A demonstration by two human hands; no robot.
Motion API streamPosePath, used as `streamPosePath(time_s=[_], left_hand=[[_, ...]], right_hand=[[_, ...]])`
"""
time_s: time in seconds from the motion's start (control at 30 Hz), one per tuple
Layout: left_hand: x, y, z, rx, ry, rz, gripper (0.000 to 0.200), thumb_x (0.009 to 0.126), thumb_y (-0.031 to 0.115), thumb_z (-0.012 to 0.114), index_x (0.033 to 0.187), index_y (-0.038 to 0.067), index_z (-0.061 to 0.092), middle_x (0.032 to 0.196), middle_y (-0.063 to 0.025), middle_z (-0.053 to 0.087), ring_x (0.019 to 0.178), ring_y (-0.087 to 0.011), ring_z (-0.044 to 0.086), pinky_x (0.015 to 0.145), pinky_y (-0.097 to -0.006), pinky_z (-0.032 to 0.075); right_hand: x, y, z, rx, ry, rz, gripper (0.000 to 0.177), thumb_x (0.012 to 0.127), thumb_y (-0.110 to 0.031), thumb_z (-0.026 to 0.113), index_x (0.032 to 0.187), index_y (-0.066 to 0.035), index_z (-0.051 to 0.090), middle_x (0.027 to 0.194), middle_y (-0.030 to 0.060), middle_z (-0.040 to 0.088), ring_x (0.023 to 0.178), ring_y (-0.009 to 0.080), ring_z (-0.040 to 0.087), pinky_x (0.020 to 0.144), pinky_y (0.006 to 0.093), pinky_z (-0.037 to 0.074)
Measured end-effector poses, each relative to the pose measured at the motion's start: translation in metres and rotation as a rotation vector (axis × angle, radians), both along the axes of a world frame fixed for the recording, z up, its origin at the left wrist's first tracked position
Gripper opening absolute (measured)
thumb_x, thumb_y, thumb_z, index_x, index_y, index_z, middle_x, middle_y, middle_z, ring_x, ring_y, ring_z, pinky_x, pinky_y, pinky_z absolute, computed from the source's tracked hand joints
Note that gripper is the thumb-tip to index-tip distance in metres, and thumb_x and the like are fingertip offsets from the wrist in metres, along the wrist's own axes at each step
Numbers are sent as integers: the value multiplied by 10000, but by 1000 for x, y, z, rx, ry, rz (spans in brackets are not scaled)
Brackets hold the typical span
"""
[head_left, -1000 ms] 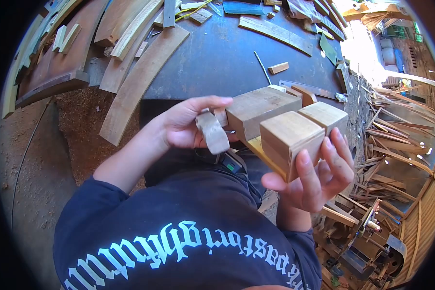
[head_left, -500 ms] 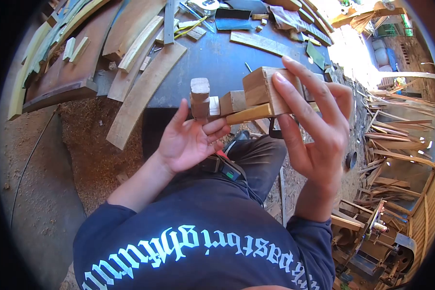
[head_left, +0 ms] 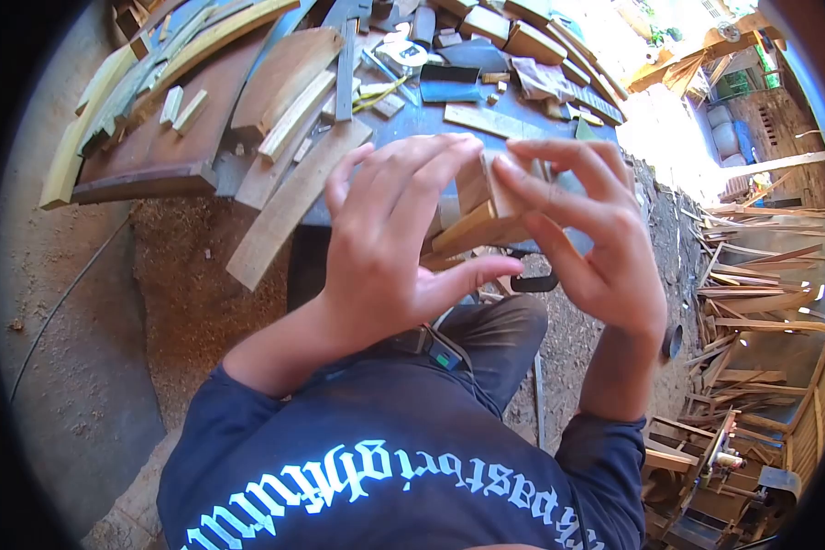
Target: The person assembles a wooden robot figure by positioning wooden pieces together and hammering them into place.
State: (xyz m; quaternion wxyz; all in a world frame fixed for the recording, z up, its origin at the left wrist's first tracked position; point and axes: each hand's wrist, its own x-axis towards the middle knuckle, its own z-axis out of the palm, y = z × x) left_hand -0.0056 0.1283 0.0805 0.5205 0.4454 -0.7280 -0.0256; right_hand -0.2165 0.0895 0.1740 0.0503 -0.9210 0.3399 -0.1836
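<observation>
A wooden piece made of joined blocks (head_left: 470,231) hangs in front of my chest, over the near edge of the worktable. My right hand (head_left: 591,229) grips its right end, with the thumb and fingers on a flat wooden plate (head_left: 502,188). My left hand (head_left: 390,229) is curved over its left part, fingers on top and thumb below, and hides most of that side. A black loop (head_left: 533,283) shows under the piece, between my hands.
The blue worktable (head_left: 412,117) holds planks, a tape measure (head_left: 408,53), a dark sanding block (head_left: 449,84) and a cloth (head_left: 536,78). A long board (head_left: 293,211) juts over its near edge. Scrap wood (head_left: 761,302) and a machine (head_left: 724,486) stand at the right.
My left hand has risen from below the piece and closed over its left part, covering the upright block there. My right hand stays on the right end. The view has shifted slightly.
</observation>
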Motion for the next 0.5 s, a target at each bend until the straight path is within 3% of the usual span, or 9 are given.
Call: streamPosePath(time_s=[0.1, 0.27, 0.5], left_hand=[[-2, -20, -7, 36, -43, -67, 801, 736, 528, 882, 1305, 16, 648, 1241, -131, 711, 1126, -285, 684, 1085, -493, 399], [-9, -22, -17, 25, 99, -175, 714, 689, 377, 951, 1241, 3, 698, 1154, -115, 757, 969, -240, 734, 914, -421, 510], [-6, -25, -9, 42, 120, -214, 726, 660, 343, 974, 1234, -10, 706, 1144, -130, 761, 924, -234, 734, 867, -386, 513]], right_hand=[[-2, 9, 2, -2, 19, -45, 428, 851, -89, 686, 1263, -176, 757, 1242, 53, 682, 1120, 278, 568, 955, 398, 391], [-4, 12, 0, 41, -72, -71, 457, 742, -45, 768, 1181, -167, 792, 1274, 48, 708, 1111, 271, 603, 936, 384, 393], [-12, -6, 0, 189, -200, -32, 387, 678, -69, 831, 1058, -139, 823, 1240, 58, 745, 1020, 261, 656, 888, 376, 473]])
